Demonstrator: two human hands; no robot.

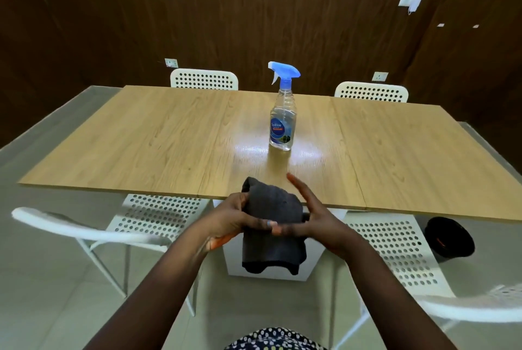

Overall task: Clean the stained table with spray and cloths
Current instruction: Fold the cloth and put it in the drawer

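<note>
We grip the dark cloth (272,225) in our left hand (228,222), right hand (310,217) flat against it — the spray bottle (283,115) (upright) stands straight ahead on the tabletop (141,140), nearer the right.

Long light-wood-grain laminate tabletop (158,135): smooth, semi-gloss, bright glare patch at centre. Clear plastic spray bottle with blue plastic trigger head (283,112): glossy transparent body, printed glossy label. Dark grey folded cloth (272,225): soft, matt, fine-textured weave, limp drape. White perforated chairs (158,217): smooth painted seats and backs on thin tubular frames, material not determinable. Dark brown wood-panel wall (197,10): low sheen, visible grain. Floor (42,279): pale, smooth tile, matt.
</note>
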